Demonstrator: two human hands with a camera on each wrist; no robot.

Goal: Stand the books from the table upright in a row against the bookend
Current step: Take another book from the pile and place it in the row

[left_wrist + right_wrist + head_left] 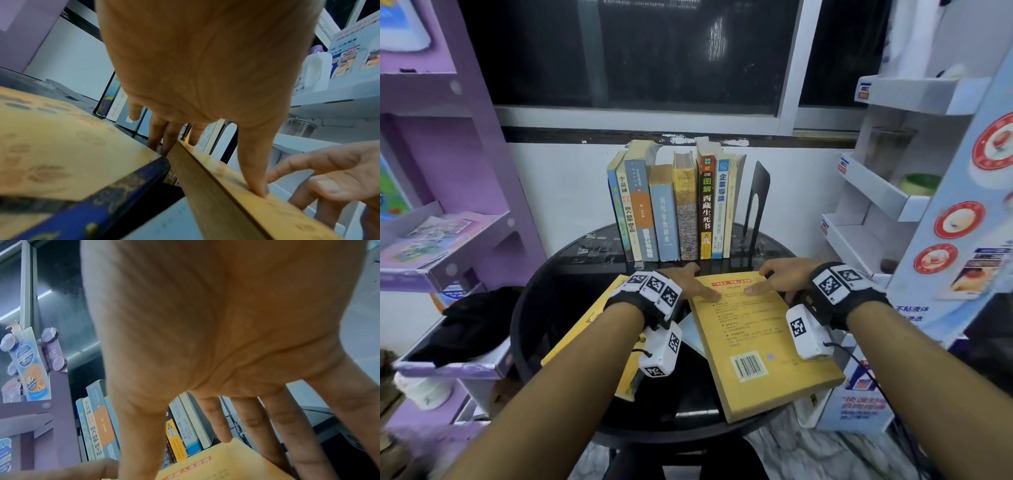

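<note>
While the yellow book [756, 342] lies flat with its back cover up near the front right edge of the round black table [544, 301], both hands are on its far end. Left hand [690, 279] has its thumb pressed on the cover and fingers curled over the far left corner, so it's pinching the book. Right hand [780, 277] does the same on the far right corner, thumb on top, fingers down past the edge. Another yellow book [585, 329] lies flat just to the left, under the left wrist. Toward the back edge, a row of books [674, 209] stands upright, with the black bookend [756, 195] just beside its right end. Purple shelf [448, 222] sits off the left side, white shelf [876, 192] off the right.
</note>
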